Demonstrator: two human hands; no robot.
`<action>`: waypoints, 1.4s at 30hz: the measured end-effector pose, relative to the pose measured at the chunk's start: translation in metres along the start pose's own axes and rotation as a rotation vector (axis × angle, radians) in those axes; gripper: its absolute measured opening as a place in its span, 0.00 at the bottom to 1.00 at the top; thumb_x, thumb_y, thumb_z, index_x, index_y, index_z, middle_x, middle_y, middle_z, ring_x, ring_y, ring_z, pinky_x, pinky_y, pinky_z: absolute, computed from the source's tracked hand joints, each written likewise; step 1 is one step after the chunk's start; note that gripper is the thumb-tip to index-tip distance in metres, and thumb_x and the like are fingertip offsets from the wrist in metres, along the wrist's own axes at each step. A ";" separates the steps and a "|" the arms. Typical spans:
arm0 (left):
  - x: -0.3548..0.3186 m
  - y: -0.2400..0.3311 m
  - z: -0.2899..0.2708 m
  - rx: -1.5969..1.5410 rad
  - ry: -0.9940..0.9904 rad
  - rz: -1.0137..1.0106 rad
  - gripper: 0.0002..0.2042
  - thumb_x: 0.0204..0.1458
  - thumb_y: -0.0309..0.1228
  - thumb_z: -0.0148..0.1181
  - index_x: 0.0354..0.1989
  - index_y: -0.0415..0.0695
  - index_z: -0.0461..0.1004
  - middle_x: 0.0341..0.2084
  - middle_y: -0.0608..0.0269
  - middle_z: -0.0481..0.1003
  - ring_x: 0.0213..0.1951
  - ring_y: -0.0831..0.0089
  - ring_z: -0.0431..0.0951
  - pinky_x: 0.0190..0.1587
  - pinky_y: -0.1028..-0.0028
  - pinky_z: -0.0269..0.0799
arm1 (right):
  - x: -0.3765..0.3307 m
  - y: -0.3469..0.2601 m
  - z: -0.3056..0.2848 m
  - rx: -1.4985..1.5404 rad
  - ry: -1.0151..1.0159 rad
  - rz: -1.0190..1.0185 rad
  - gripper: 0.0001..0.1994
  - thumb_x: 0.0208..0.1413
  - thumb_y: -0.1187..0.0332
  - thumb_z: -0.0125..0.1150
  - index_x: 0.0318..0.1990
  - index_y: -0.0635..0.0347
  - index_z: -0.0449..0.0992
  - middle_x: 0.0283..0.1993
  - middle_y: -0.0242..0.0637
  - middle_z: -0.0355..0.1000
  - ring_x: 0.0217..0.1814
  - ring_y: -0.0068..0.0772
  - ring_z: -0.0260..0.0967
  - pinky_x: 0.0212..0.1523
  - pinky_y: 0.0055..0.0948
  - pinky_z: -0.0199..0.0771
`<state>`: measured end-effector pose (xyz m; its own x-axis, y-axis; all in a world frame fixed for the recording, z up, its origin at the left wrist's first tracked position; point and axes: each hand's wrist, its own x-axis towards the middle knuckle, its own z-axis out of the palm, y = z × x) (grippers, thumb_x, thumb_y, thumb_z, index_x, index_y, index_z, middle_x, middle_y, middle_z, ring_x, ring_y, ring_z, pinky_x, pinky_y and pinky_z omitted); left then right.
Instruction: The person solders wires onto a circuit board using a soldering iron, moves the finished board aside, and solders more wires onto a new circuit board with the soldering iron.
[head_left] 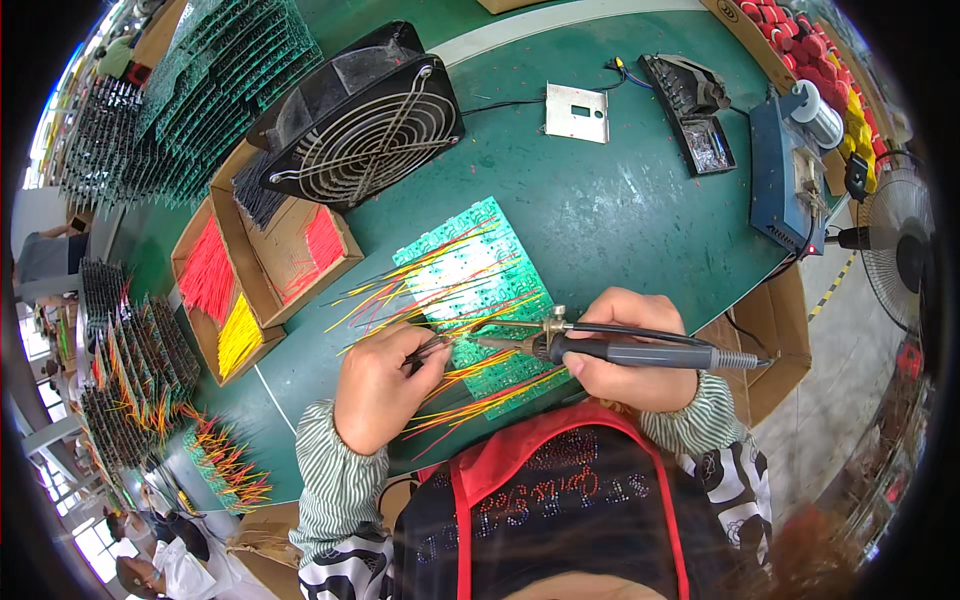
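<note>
A green circuit board panel (515,262) lies on the bench in front of me, with rows of red, yellow and black wires (450,292) sticking out over its left side. My right hand (636,352) is closed round a grey-handled soldering iron (640,353) with a thin metal tube fixed along its front. The iron's tip points left, at the wire ends in the board's middle. My left hand (385,385) pinches thin dark strands that look like wires (430,350), close to that tip. Its fingers partly hide them.
Cardboard trays (265,315) of red, yellow and black wires stand at the left, beside a black fan (370,130). Behind lie a white metal plate (577,112) and a black holder (690,115). A blue soldering station (785,175) stands right; stacked boards (225,80) fill the far left.
</note>
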<state>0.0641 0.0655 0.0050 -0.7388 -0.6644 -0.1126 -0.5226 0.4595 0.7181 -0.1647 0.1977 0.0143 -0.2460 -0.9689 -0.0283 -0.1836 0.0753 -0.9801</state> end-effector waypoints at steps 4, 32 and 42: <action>-0.003 0.002 -0.011 0.074 0.072 0.018 0.04 0.45 0.25 0.63 0.29 0.38 0.76 0.23 0.58 0.74 0.22 0.64 0.74 0.25 0.69 0.68 | -0.003 0.006 -0.004 -0.011 0.025 -0.048 0.08 0.42 0.71 0.67 0.26 0.61 0.71 0.17 0.31 0.69 0.17 0.18 0.66 0.19 0.22 0.64; 0.024 0.014 0.005 0.088 -0.066 0.104 0.06 0.44 0.25 0.65 0.28 0.36 0.76 0.22 0.58 0.73 0.21 0.69 0.72 0.24 0.73 0.67 | -0.006 0.007 -0.011 -0.013 0.059 0.014 0.08 0.41 0.72 0.66 0.26 0.62 0.71 0.16 0.31 0.69 0.17 0.18 0.66 0.19 0.22 0.65; 0.026 0.018 -0.003 0.125 -0.064 0.141 0.04 0.44 0.24 0.63 0.27 0.36 0.76 0.23 0.57 0.74 0.25 0.65 0.74 0.28 0.71 0.69 | -0.013 0.004 -0.019 -0.014 0.104 0.017 0.08 0.42 0.71 0.67 0.26 0.62 0.72 0.18 0.31 0.71 0.18 0.19 0.68 0.20 0.22 0.66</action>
<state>0.0369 0.0553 0.0170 -0.8318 -0.5514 -0.0633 -0.4581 0.6176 0.6393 -0.1806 0.2154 0.0147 -0.3465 -0.9377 -0.0239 -0.1919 0.0958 -0.9767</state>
